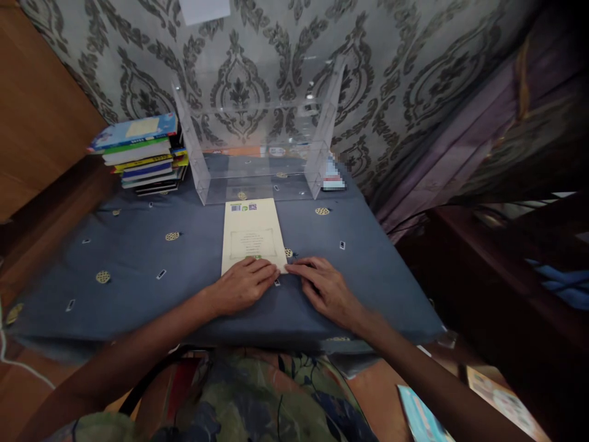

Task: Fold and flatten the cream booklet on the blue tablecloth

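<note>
On the cloth-covered table lies a cream-coloured book, flat, with a framed block of small print and small coloured marks at its far end. My left hand rests over its near edge, palm down, the fingers lying on it and lightly bent. My right hand is at the near right corner, index finger stretched out with its tip at the book's edge, the other fingers loosely bent. Neither hand grips the book. Just beyond it stands a clear plastic rack with upright side panels.
A stack of books stands at the table's far left, by the patterned wall. Behind the rack's right side is a partly blurred item. A blue book lies low on the right, below the table, and a white cable at left.
</note>
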The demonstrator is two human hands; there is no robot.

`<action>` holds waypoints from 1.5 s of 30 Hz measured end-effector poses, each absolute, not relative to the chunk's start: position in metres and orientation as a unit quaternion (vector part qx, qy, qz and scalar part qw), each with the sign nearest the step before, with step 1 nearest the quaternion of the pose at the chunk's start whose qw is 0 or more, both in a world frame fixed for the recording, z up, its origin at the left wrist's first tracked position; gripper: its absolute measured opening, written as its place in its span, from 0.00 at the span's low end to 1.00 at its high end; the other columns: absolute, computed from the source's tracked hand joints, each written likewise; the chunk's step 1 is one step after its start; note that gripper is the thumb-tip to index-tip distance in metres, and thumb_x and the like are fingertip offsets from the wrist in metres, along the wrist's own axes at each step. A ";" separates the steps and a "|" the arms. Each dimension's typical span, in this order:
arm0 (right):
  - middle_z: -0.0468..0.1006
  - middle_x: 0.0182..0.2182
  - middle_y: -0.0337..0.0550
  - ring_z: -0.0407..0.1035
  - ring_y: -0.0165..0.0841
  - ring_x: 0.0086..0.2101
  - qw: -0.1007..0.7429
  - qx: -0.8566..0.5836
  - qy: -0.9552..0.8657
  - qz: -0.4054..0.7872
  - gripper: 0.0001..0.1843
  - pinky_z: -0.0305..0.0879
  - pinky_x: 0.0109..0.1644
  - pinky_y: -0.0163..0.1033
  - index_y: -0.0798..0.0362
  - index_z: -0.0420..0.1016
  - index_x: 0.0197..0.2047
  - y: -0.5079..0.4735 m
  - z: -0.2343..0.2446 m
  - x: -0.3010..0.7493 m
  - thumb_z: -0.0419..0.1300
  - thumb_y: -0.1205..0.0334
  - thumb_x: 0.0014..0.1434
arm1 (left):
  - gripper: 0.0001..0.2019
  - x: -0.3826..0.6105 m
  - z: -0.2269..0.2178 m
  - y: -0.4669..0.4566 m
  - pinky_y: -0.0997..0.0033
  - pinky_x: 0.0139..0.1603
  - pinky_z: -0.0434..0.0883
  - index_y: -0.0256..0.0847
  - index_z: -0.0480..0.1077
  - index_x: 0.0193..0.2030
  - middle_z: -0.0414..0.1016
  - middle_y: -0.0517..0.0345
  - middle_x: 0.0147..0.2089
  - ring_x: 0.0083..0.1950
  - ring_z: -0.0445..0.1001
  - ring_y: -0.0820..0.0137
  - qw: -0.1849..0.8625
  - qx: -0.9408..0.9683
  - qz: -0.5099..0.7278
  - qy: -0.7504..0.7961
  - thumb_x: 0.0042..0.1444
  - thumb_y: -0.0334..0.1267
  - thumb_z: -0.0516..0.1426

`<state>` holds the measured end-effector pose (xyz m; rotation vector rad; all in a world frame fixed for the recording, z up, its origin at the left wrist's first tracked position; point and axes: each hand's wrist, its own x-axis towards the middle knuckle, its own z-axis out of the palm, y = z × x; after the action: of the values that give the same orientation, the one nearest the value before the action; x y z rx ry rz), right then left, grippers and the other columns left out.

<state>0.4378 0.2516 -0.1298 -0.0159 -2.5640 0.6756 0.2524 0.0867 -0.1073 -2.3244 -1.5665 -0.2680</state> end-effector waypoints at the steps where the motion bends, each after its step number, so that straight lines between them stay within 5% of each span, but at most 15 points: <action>1: 0.78 0.45 0.51 0.73 0.41 0.47 0.245 -0.004 -0.938 0.243 0.24 0.72 0.51 0.51 0.50 0.73 0.57 0.252 -0.131 0.438 0.50 0.75 0.61 | 0.14 0.250 -0.107 0.082 0.62 0.51 0.72 0.31 0.70 0.54 0.78 0.45 0.51 0.52 0.75 0.63 0.162 -0.812 -0.094 -0.553 0.69 0.29 0.46; 18: 0.78 0.45 0.51 0.74 0.41 0.46 0.249 -0.004 -0.937 0.246 0.23 0.73 0.48 0.51 0.48 0.72 0.58 0.252 -0.132 0.437 0.51 0.71 0.62 | 0.24 0.200 -0.113 -0.002 0.60 0.49 0.77 0.41 0.63 0.66 0.79 0.48 0.51 0.52 0.77 0.63 0.139 -0.752 -0.182 -0.618 0.65 0.25 0.49; 45: 0.78 0.46 0.52 0.75 0.41 0.47 0.252 -0.010 -0.930 0.266 0.19 0.76 0.48 0.49 0.49 0.72 0.57 0.251 -0.122 0.440 0.55 0.68 0.64 | 0.17 0.089 -0.130 0.126 0.55 0.53 0.75 0.41 0.78 0.49 0.79 0.50 0.51 0.52 0.77 0.63 0.142 -0.637 -0.202 -0.730 0.61 0.27 0.50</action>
<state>0.4395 0.2512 -0.1219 -0.0262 -2.5312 0.7235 0.0890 0.1261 -0.1304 -1.8384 -2.1081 -0.5833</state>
